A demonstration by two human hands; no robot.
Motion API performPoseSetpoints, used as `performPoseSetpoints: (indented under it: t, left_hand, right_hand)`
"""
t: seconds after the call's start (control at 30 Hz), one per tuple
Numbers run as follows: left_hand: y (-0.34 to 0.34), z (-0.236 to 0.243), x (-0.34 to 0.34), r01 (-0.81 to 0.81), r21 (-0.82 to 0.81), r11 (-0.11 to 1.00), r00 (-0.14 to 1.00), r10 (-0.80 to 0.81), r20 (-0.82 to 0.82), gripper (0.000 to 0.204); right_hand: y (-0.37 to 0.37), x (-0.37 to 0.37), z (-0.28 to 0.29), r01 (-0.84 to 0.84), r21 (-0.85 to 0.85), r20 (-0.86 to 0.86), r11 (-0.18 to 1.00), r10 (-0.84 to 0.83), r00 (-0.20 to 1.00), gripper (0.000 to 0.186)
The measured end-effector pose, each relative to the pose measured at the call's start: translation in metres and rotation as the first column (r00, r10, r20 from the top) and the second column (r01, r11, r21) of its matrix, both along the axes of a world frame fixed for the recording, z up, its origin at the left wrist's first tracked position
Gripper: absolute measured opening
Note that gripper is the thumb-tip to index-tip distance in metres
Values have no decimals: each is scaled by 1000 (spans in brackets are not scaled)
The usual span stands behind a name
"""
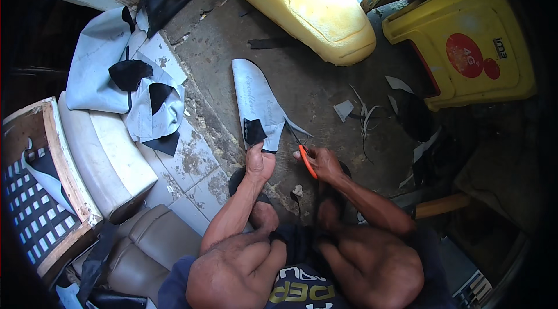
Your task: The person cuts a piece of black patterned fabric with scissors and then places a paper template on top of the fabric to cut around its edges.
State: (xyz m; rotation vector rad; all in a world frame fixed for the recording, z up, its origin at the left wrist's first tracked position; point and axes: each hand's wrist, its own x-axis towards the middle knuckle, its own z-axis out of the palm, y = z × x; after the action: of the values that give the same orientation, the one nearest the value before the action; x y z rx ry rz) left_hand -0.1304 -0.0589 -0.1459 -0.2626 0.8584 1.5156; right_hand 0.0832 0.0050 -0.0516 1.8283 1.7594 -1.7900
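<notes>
My left hand (260, 162) is closed on the lower end of a piece of upholstery vinyl (254, 93). Its pale backing faces up with handwriting on it, and a black corner is folded over near my fingers. In my right hand (325, 164) are scissors (308, 162) with orange handles. Their blades point up and left at the right edge of the vinyl, where a narrow strip splits away from the piece. Whether the blades are parted is too small to tell.
Yellow seat foam (314, 13) lies ahead, with a yellow plastic stool (476, 47) to its right. Vinyl offcuts (343, 110) litter the floor. At left are more vinyl sheets (99, 65), a white padded piece (107, 155), a webbed wooden frame (70, 164) and a brown cushion (151, 245).
</notes>
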Motion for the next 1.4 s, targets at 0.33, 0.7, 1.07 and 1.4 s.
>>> performPoseSetpoints:
  t: [0.33, 0.7, 1.07, 1.4]
  left_hand:
    - [14, 33, 17, 66, 78, 995, 994, -59, -89, 50]
    - [13, 31, 12, 86, 80, 993, 996, -84, -29, 52]
    - [13, 25, 7, 84, 44, 995, 996, -84, -19, 52]
    - [12, 23, 1, 96, 26, 995, 995, -96, -9, 50]
  right_hand:
    - [5, -7, 0, 10, 9, 41, 1000, -10, 999, 70]
    - [5, -13, -3, -22, 107, 89, 994, 13, 996, 74]
    - [3, -22, -22, -25, 168, 112, 985, 6, 994, 73]
    - [7, -36, -9, 27, 58, 42, 998, -30, 999, 75]
